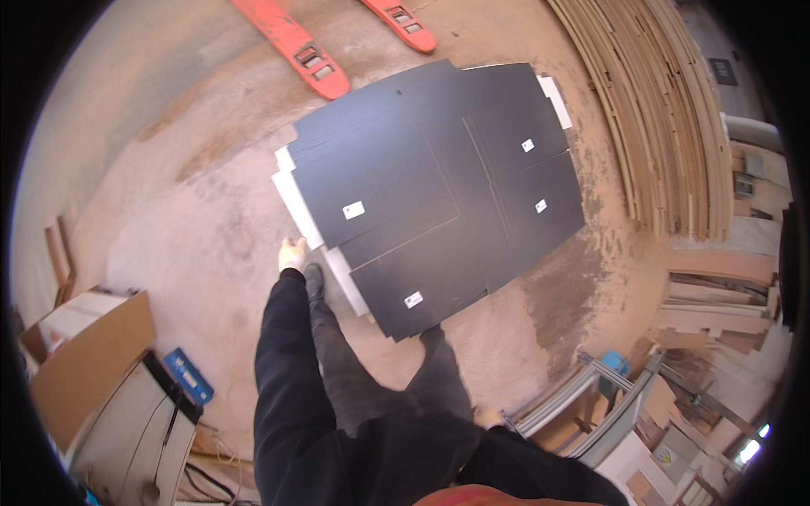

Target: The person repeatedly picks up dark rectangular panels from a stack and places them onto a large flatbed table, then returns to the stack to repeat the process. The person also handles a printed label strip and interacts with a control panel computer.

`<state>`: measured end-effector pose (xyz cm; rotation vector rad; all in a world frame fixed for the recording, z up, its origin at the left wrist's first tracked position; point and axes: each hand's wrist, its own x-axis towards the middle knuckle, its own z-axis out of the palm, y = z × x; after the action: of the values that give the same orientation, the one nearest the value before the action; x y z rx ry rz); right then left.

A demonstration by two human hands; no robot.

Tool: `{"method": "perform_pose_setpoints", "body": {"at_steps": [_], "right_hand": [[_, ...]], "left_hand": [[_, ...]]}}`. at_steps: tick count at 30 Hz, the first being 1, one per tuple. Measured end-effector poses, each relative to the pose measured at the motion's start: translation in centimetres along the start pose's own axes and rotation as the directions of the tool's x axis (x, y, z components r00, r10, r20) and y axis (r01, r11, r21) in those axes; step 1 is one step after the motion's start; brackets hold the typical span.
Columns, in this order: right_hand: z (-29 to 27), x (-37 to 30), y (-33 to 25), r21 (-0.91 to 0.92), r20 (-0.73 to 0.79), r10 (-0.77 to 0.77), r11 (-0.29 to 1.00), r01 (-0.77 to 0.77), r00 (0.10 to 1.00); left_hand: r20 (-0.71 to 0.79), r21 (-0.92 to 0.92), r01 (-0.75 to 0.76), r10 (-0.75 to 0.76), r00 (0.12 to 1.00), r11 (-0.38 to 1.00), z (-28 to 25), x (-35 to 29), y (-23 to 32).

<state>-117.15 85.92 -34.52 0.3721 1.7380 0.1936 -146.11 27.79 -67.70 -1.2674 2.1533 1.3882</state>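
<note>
A stack of large dark panels [384,139] with small white labels lies in front of me, over the floor. White pieces [297,207] stick out from under its left edge, and another white piece [555,101] shows at the far right corner. My left hand [293,255] is stretched forward just left of the stack, close to the white pieces. Its fingers are slightly apart and nothing shows in them. My right hand [488,417] is low at my side, near a metal frame [565,396]. Only a small part of it shows, and its fingers cannot be made out.
Two red pallet-truck forks [325,80] point toward the stack from the far side. Long wooden boards [650,118] lie along the right. At the left are a cardboard box [101,363] and a blue case [188,377]. Wood offcuts [713,295] are piled at the right.
</note>
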Motion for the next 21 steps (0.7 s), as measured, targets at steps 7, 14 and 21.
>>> {"method": "perform_pose_setpoints", "body": {"at_steps": [7,14,21], "right_hand": [[6.5,-10.0,-8.4,0.473,0.216,-0.105,0.881,-0.010,0.971],[8.8,-9.7,-14.3,0.790,0.236,-0.279,0.613,-0.017,0.931],[10.5,-10.3,-14.5,0.913,0.044,-0.292,0.400,0.080,0.955]], "left_hand": [[0.254,-0.358,0.137,-0.045,0.966,0.923,8.9,6.5,6.1],[0.440,-0.441,0.478,-0.281,0.853,0.760,7.7,3.0,3.0],[0.507,-0.116,0.675,-0.541,0.671,0.729,16.6,-8.4,-4.4]]}}
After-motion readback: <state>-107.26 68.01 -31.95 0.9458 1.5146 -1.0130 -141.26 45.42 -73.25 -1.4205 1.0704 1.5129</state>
